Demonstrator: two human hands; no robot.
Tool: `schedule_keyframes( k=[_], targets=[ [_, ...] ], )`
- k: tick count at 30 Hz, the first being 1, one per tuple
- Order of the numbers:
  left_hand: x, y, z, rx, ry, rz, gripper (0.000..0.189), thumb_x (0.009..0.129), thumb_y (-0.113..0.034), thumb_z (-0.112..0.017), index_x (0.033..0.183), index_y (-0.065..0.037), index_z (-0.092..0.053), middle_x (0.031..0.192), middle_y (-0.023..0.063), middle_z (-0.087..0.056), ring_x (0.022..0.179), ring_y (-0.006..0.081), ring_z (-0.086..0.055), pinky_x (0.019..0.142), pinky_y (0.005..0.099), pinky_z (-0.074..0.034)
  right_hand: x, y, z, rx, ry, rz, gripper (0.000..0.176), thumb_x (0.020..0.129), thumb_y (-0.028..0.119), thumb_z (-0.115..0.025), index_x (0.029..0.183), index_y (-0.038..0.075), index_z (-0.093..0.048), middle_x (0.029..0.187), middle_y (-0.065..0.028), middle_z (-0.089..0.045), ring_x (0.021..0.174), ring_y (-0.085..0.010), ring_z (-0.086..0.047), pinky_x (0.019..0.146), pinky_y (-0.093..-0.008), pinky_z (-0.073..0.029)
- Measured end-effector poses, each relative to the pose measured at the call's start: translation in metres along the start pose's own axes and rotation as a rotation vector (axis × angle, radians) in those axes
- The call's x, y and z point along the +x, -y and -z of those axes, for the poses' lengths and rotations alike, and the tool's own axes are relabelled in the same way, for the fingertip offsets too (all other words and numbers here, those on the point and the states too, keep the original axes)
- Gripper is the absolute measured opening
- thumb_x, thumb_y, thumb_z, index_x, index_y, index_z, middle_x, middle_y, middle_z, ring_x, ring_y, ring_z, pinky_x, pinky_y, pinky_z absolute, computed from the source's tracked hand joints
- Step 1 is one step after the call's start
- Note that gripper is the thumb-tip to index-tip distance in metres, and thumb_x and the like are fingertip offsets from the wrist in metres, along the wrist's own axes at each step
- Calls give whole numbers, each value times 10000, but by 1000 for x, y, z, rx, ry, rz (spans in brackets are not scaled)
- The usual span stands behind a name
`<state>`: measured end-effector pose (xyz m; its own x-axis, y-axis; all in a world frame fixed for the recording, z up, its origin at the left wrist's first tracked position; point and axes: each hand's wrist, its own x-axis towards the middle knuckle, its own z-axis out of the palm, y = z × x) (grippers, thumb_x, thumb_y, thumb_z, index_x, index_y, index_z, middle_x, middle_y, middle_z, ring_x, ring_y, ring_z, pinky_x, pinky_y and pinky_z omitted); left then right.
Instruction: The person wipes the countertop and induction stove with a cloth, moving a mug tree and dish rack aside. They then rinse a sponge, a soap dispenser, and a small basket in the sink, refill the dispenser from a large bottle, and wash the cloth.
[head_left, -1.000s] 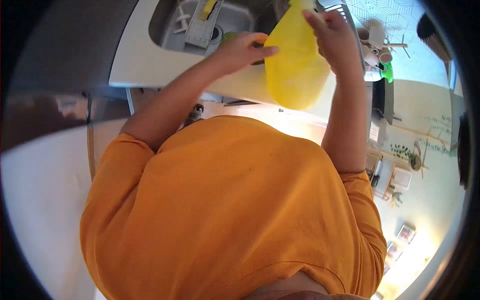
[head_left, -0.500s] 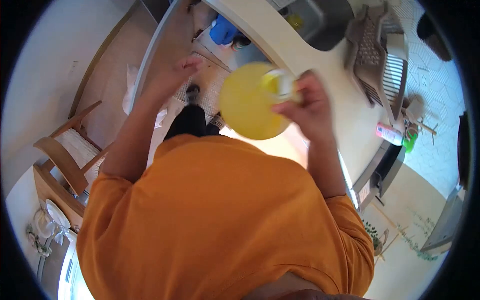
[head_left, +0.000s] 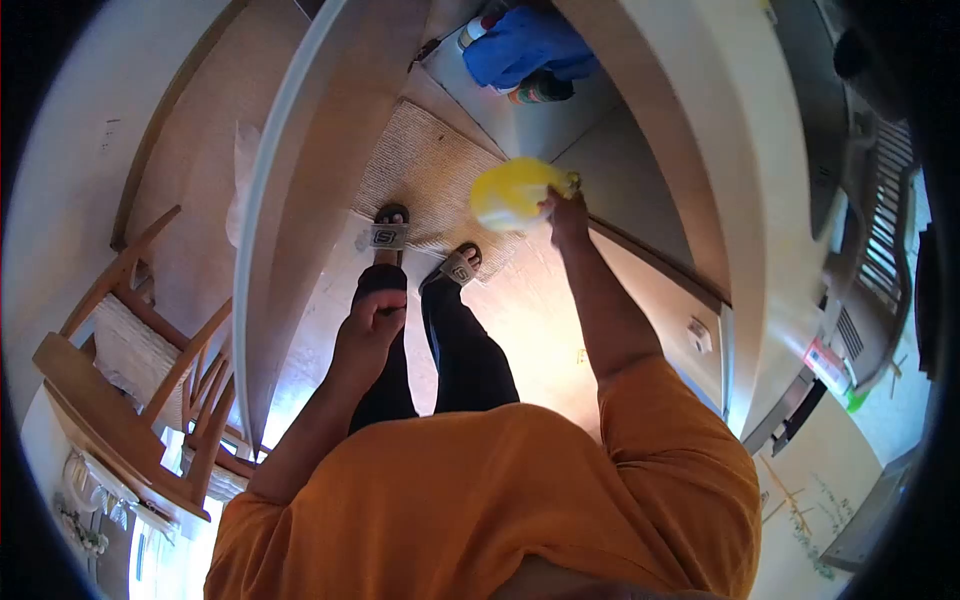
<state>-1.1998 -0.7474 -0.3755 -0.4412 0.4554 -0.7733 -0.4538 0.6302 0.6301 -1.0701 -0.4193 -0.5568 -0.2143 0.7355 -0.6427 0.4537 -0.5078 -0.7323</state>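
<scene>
A yellow container [head_left: 515, 192], smeared by motion, hangs over the woven mat in front of the cabinet. My right hand [head_left: 568, 215] grips it at its narrower right end, arm stretched forward. What kind of container it is cannot be made out. My left hand [head_left: 378, 312] hovers above my left leg, its fingers curled in, with nothing visible in it. Beyond the container is an open low cabinet [head_left: 590, 140]. A blue cloth or bag [head_left: 528, 45] lies inside, with bottles [head_left: 540, 88] partly hidden beside it.
A tall pale-edged panel [head_left: 275, 200] rises on my left. The countertop [head_left: 770, 170] curves along the right, bearing a drying rack [head_left: 885, 260]. My sandalled feet stand near the woven mat [head_left: 420, 165]. A wooden chair [head_left: 140, 290] is behind the panel.
The yellow container has gone down and away from my body in my right hand. My left hand has dropped closer to my legs. The view has shifted toward the floor and cabinet.
</scene>
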Motion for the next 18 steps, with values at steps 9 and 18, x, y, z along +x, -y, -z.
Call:
schedule_keyframes(
  k=[9, 18],
  targets=[
    [26, 40, -4, 116, -67, 49, 249, 887, -147, -559, 1114, -46, -574, 968, -3, -591, 764, 57, -463, 715, 209, -409, 197, 34, 6, 272, -260, 123, 288, 764, 125, -660, 1012, 91, -518, 756, -44, -558, 658, -170, -548, 564, -332, -444],
    [4, -28, -55, 66, 23, -204, 252, 833, -137, -636, 1070, -60, -599, 740, 15, -530, 638, 95, -469, 612, 239, -414, 92, -51, 18, -1182, 206, 418, 435, 746, 290, -693, 1068, 26, -567, 1006, -139, -584, 1004, -270, -528, 890, -412, -407]
  ],
)
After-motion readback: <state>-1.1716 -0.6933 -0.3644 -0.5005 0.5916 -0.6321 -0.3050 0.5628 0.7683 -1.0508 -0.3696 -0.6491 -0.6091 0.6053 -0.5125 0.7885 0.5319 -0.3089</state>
